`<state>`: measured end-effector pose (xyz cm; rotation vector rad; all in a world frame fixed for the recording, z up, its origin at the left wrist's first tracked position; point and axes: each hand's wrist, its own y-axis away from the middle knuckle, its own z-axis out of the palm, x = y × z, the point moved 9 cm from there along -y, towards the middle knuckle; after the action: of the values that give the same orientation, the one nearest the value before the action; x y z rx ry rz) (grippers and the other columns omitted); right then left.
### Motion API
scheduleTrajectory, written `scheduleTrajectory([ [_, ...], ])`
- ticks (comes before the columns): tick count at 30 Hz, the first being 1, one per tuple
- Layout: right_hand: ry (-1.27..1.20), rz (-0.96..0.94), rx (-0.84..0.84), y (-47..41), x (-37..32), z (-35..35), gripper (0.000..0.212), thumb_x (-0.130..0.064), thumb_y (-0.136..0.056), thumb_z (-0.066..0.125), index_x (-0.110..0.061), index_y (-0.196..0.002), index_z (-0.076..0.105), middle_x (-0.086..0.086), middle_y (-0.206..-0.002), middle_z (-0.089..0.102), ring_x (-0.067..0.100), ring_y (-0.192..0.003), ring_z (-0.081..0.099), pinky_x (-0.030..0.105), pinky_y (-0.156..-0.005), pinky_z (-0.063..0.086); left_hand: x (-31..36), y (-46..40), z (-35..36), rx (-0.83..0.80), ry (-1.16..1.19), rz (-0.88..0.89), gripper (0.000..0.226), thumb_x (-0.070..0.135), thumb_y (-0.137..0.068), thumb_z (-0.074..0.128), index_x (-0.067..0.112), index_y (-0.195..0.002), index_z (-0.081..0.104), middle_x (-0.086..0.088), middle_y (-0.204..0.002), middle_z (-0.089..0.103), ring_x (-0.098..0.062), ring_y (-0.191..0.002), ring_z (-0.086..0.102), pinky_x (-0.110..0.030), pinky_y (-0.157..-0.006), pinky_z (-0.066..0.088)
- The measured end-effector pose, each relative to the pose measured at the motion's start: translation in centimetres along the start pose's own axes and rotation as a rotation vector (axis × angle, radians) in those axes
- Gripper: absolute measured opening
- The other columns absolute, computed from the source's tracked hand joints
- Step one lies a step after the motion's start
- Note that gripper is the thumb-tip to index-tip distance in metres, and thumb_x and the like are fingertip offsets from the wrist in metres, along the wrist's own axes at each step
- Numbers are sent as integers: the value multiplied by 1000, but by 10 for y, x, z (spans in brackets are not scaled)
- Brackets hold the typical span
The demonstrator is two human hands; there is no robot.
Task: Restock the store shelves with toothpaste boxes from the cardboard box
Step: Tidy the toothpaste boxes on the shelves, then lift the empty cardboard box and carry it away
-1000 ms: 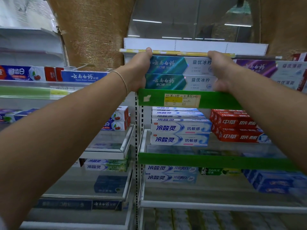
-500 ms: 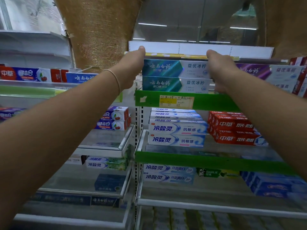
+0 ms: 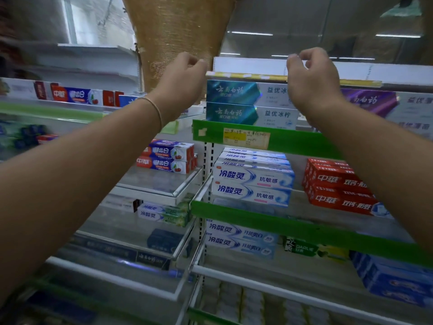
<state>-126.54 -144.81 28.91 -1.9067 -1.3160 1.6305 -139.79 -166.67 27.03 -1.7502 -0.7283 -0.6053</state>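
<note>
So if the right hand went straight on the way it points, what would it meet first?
Probably the top teal toothpaste box on the upper shelf: the right hand, empty and loosely curled, hangs in front of its right end. Depth is unclear.

glossy teal cartons (image 3: 248, 103), coarse woven screen (image 3: 180, 31)

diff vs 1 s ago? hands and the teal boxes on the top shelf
Both hands let go: the left hand and right hand came off the ends of the two stacked teal-and-white toothpaste boxes and lifted, fingers loosely curled, holding nothing. The boxes stay stacked behind the green shelf rail; lower shelves unchanged.
</note>
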Motion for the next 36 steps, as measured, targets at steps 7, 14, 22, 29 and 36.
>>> scheduleTrajectory([
  [7, -83, -136, -15, 9, -15, 11, 38, -38, -98, 44, -17, -129, 54, 0, -132, 56, 15, -123, 49, 28, -100, 38, 11, 29, -30, 49, -24, 1, 37, 48, -86, 40, 19, -100, 59, -5, -102, 61, -28, -102, 58, -51, -95, 46],
  [14, -168, -248, -17, 26, -48, 24, 33, -34, -98, 46, -16, -123, 58, 0, -125, 58, 11, -115, 50, 21, -91, 34, 7, 40, -70, 106, -71, 21, 36, 41, -102, 34, 13, -106, 57, -10, -105, 57, -25, -97, 55, -52, -96, 45],
  [22, -317, -284, -115, 62, -110, 84, 28, -29, -93, 49, -19, -116, 61, -3, -116, 60, 5, -102, 49, 16, -84, 35, -24, 66, -158, 198, -144, 13, 25, 42, -100, 35, 28, -91, 54, -4, -101, 57, -25, -98, 57, -42, -89, 47],
  [29, -485, -274, -307, 135, -175, 181, 19, -30, -89, 49, -24, -105, 57, -2, -103, 60, 17, -102, 58, 36, -92, 49, -86, 112, -277, 324, -263, -136, 33, 58, -83, 38, 28, -79, 50, 2, -86, 52, -17, -83, 49, -38, -77, 43],
  [36, -569, -275, -485, 222, -247, 272, 28, -30, -93, 50, -14, -114, 60, 0, -107, 60, 14, -101, 55, 26, -87, 44, -126, 162, -386, 383, -353, -216, 30, 53, -87, 39, 26, -87, 53, 3, -86, 50, -19, -85, 50, -36, -78, 41],
])
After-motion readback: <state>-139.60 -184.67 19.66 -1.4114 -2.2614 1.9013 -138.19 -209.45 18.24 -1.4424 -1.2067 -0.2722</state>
